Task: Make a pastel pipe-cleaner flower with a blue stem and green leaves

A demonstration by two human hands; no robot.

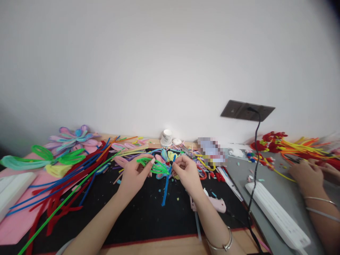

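Observation:
My left hand (136,171) pinches a looped bright-green pipe cleaner piece (158,167) between thumb and fingers. Close by, my right hand (186,171) has its thumb and fingertips closed on a blue pipe cleaner stem (165,191), which hangs down over the dark mat. The green loops meet the blue stem just left of the right fingertips; whether they are joined I cannot make out. Something small and dark shows at those fingertips. Pastel pipe cleaner loops lie behind both hands. Under my right forearm is a pale pink glue gun (218,204), partly hidden.
Loose red pipe cleaners (57,202) and blue ones spread at left, beside a green petal shape (44,153) and a pastel flower (75,138). A paper cup (166,137) stands by the wall. At right are a white power strip (276,216), a hanging black cord (255,156) and another person's hands (308,175).

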